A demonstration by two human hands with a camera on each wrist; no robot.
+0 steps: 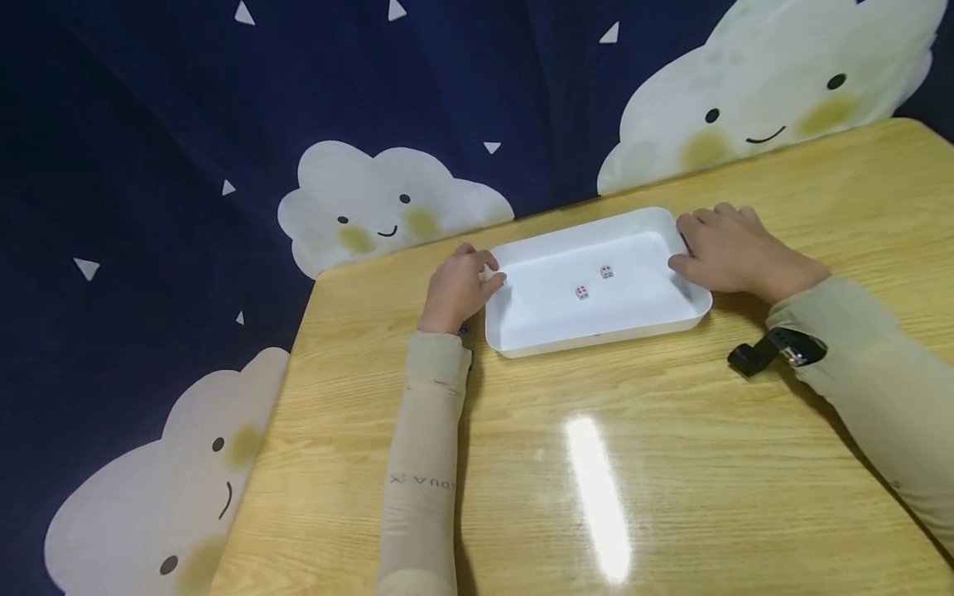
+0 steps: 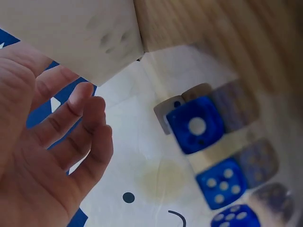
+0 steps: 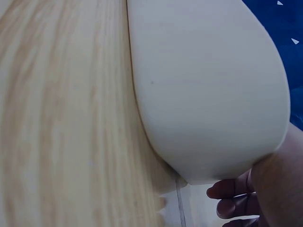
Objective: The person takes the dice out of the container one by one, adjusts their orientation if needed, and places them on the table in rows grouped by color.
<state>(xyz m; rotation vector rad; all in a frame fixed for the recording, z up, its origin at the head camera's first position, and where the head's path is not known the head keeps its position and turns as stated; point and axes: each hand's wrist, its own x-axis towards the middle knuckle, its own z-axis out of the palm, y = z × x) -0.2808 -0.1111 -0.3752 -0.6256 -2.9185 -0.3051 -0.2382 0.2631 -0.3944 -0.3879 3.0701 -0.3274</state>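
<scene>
A shallow white tray (image 1: 596,333) lies on the wooden table. Inside it are two small white dice, one die (image 1: 582,292) a little nearer than the other die (image 1: 607,271). My left hand (image 1: 456,285) holds the tray's left end, thumb over the rim. At the right end, my right hand (image 1: 734,252) grips the rim, thumb inside and fingers outside. In the left wrist view, several blue dice (image 2: 195,125) stand in a row near the left hand, a whitish die (image 2: 164,113) behind the first. The right wrist view shows the tray's outer wall (image 3: 208,85), which partly hides the right hand.
The wooden table (image 1: 358,414) extends around the tray, with a bright light reflection in front. Behind it and to the left hangs a dark blue curtain (image 1: 417,91) with white clouds. A black strap (image 1: 778,349) sits on the right wrist.
</scene>
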